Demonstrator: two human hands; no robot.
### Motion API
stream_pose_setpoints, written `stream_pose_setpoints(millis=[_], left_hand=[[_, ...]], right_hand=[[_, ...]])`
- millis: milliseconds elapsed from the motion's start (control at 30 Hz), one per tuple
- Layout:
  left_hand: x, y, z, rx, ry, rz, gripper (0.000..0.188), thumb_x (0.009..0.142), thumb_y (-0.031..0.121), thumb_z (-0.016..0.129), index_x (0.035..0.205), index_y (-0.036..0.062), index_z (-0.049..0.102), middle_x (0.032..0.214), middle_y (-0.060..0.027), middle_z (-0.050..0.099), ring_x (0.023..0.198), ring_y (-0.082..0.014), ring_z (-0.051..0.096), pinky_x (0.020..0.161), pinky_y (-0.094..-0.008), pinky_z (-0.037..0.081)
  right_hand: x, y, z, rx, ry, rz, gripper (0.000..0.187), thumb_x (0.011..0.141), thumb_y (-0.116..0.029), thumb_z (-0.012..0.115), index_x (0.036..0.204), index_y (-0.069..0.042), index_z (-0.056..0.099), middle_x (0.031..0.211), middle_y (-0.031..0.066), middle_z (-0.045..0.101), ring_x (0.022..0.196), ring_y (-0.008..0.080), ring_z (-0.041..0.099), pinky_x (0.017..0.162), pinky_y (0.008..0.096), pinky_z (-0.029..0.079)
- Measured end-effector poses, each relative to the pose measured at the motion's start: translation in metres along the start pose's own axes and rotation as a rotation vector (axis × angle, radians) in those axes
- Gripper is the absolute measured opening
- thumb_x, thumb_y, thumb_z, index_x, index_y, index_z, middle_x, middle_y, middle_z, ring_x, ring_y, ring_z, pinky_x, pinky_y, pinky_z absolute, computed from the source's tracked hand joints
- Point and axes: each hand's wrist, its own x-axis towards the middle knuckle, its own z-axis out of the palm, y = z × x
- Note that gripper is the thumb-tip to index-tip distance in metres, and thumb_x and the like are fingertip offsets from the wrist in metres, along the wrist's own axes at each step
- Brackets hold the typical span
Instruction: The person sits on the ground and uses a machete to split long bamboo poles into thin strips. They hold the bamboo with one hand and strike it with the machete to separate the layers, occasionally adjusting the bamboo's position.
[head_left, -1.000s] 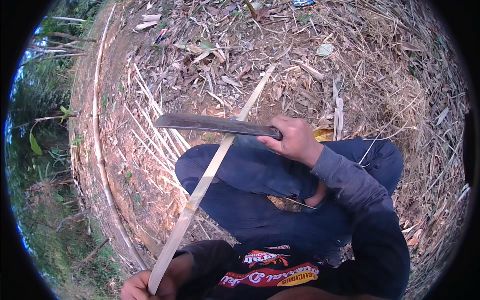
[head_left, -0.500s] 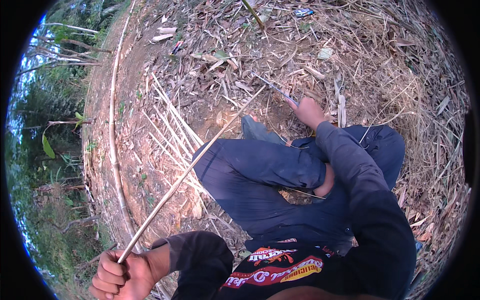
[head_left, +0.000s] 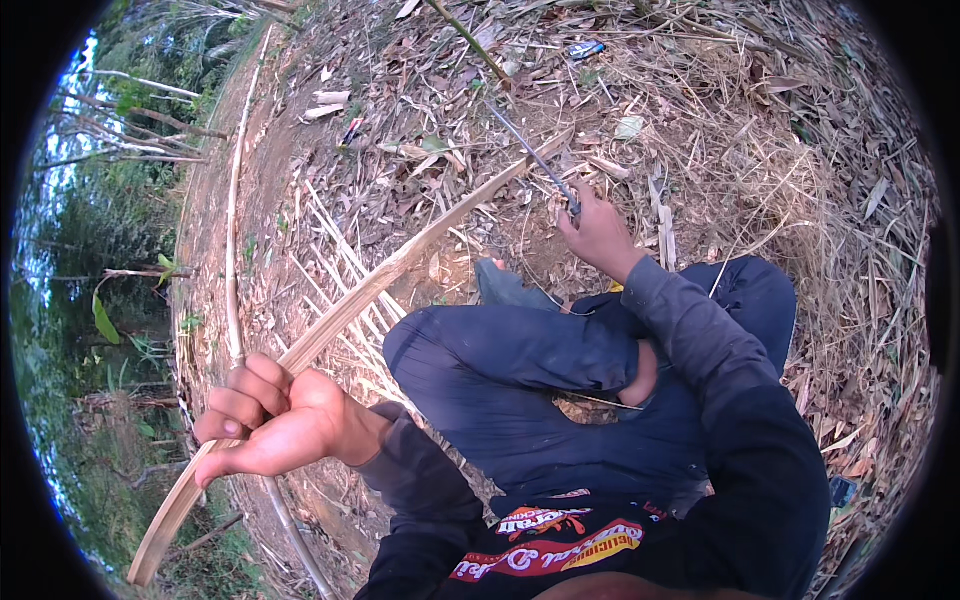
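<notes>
A long, pale bamboo strip slants from lower left to upper middle, its broad face showing. My left hand is closed around it, with fingers curled and thumb along it, and a short tail of the strip sticks out below. In my right hand, beyond my bent leg, is a long thin knife. Its blade crosses the strip near the far end; whether the two touch I cannot tell. Several slender split strips lie on the ground left of my knee.
A long pole lies along the ground at the left, with green plants past it. Dry leaves and shavings cover the soil. A thin green stem stands ahead, near a small blue packet. Dry straw is heaped at the right.
My left hand has risen away from me, and the strip has turned from its narrow edge to its broad face. The knife has shifted so that its blade crosses the strip's far end.
</notes>
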Motion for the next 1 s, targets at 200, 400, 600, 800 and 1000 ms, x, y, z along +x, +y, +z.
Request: stream_pose_setpoints(millis=[200,400,600,800,1000], left_hand=[[0.009,-0.003,0.001,0.026,0.058,-0.016,0.056,0.103,0.063,0.038,0.072,0.0166,0.031,0.057,0.0048,0.016,0.049,-0.0085,0.01,0.048,-0.0281,0.01],[0.011,-0.013,-0.022,-0.059,-0.004,-0.067,0.057,0.103,0.064,0.036,0.071,0.0159,0.031,0.056,0.004,0.017,0.048,-0.0091,0.011,0.048,-0.0284,0.01],[0.009,-0.016,-0.04,-0.032,0.07,-0.065,0.057,0.102,0.065,0.036,0.072,0.0165,0.031,0.055,0.0038,0.017,0.048,-0.0092,0.011,0.048,-0.0282,0.009],[0.009,-0.02,-0.037,-0.005,0.148,-0.097,0.061,0.101,0.068,0.035,0.07,0.0159,0.031,0.055,0.0037,0.017,0.047,-0.0098,0.01,0.047,-0.0286,0.009],[0.008,-0.021,-0.05,0.064,0.189,-0.081,0.061,0.1,0.069,0.035,0.071,0.0161,0.031,0.055,0.0042,0.016,0.048,-0.0099,0.01,0.047,-0.0286,0.01]], right_hand=[[-0.009,-0.028,-0.01,-0.007,-0.056,-0.29,0.032,0.098,-0.03,0.059,0.113,-0.003,0.05,0.072,0.0218,0.065,0.068,0.0415,0.066,0.059,0.0523,0.05],[0.025,0.044,0.014,-0.068,-0.014,0.088,0.022,0.098,-0.025,0.056,0.106,-0.005,0.052,0.076,0.0208,0.067,0.074,0.0426,0.068,0.064,0.0546,0.051],[-0.009,-0.014,-0.009,-0.175,-0.104,-0.202,0.024,0.095,-0.025,0.061,0.102,-0.005,0.049,0.074,0.0201,0.065,0.074,0.042,0.066,0.066,0.0525,0.05],[0.009,0.066,0.006,-0.189,-0.062,0.005,0.027,0.093,-0.028,0.063,0.099,-0.003,0.052,0.075,0.0201,0.066,0.073,0.0417,0.068,0.066,0.0515,0.054],[-0.009,0.01,-0.008,-0.301,-0.071,-0.108,0.024,0.092,-0.024,0.062,0.093,-0.001,0.055,0.078,0.0223,0.067,0.078,0.0422,0.068,0.07,0.0513,0.054]])
